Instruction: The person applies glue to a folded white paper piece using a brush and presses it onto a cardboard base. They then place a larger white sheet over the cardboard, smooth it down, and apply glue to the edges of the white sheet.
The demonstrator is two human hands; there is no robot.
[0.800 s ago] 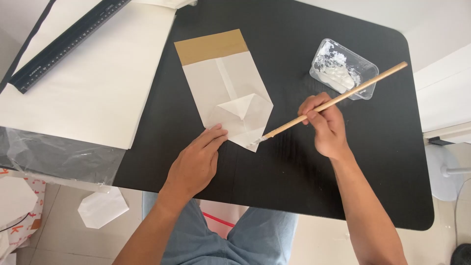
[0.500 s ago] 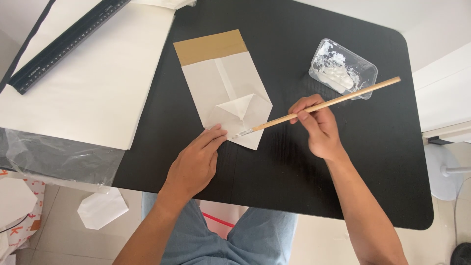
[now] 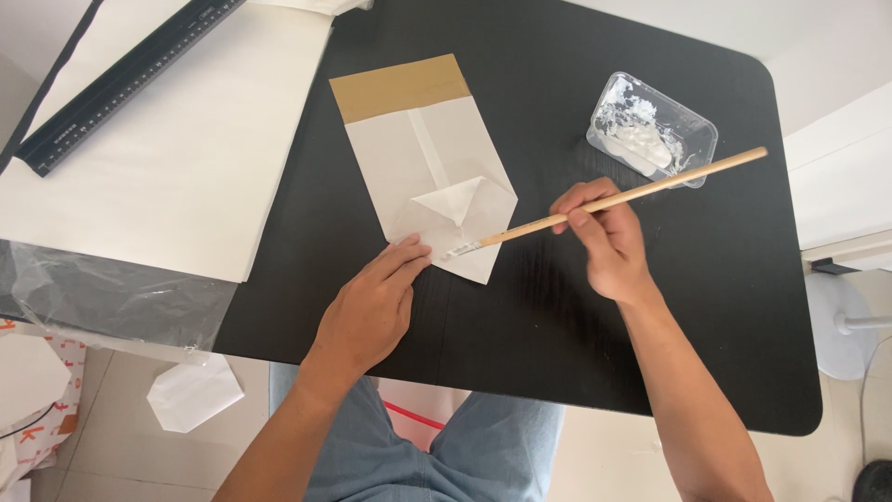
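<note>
On the black table: left hand, open flat, pins the folded paper bag; right hand grips a wooden brush, tip on the bag's lower edge.

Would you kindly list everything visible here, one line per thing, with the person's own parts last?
paper bag: one, white with brown top band, flat on table, bottom folded
brush: one, wooden handle, tip on bag's folded bottom
tray: one, clear plastic, white paste inside, table's far right
table: one, black
paper sheets: stack, white, table's left
ruler: one, black, on sheets
folded paper: one, white, on floor
left hand: pressing bag's lower edge
right hand: holding brush
</note>
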